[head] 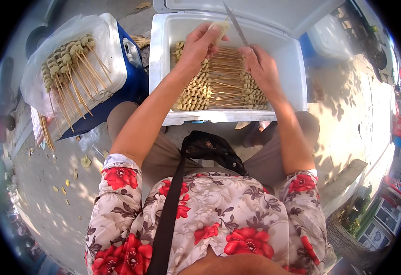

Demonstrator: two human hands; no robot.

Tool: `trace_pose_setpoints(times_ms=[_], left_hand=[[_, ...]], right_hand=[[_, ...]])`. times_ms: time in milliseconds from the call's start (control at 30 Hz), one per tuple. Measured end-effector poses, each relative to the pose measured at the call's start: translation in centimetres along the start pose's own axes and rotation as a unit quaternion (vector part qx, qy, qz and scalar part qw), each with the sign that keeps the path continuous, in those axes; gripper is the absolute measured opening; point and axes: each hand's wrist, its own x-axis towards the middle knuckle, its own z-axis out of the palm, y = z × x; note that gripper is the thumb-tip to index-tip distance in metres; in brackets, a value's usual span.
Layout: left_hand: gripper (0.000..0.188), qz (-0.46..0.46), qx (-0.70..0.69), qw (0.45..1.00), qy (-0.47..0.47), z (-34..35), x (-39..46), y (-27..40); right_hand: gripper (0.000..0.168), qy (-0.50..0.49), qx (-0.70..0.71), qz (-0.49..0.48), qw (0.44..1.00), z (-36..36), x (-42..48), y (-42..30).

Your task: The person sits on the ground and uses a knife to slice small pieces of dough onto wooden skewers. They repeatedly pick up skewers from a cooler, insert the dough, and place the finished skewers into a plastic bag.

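Note:
My left hand (200,43) grips a pale, folded piece of food (221,31) above the open white cooler box (298,79); a thin stick tip pokes up beside the food. In my right hand (260,65) is a narrow knife (236,25), its blade pointing up and away, close to the food. Below both hands, inside the box, lie rows of skewered pale food (195,91) along the left and more along the right (253,91), their bare wooden sticks (226,75) meeting in the middle. My hands hide part of these rows.
On a blue-and-white cooler (118,68) at the left, several loaded skewers (66,58) rest on a clear plastic bag (32,79). A bundle of bare sticks (45,132) hangs at its near corner. The white box's lid (255,10) stands raised behind. A black bag (210,147) sits between my knees.

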Motion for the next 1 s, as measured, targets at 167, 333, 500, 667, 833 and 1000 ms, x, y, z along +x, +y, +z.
trace_pose_setpoints(times_ms=[167,333,500,667,833,1000], left_hand=[[0.031,0.016,0.04,0.999,0.023,0.1,-0.4,1.0],[0.03,0.011,0.064,0.997,0.037,0.4,-0.6,1.3],[0.035,-0.002,0.128,0.991,0.029,0.5,-0.5,0.3],[0.038,0.026,0.173,0.984,0.016,0.8,-0.7,-1.1],[0.038,0.013,0.188,0.982,0.012,0.1,-0.3,-0.5],[0.035,-0.084,0.121,0.988,-0.041,0.8,-1.0,0.2]], right_hand=[[0.036,0.01,-0.038,-0.08,0.996,0.2,-0.3,0.9],[0.034,0.024,-0.067,-0.126,0.989,0.2,-0.5,1.2],[0.031,0.032,-0.154,-0.135,0.978,0.8,-0.6,2.7],[0.031,0.036,-0.159,-0.129,0.978,1.9,-0.3,3.0],[0.033,0.027,-0.147,-0.098,0.984,1.9,-0.8,2.7],[0.034,0.002,-0.119,-0.052,0.992,2.3,-0.8,2.7]])
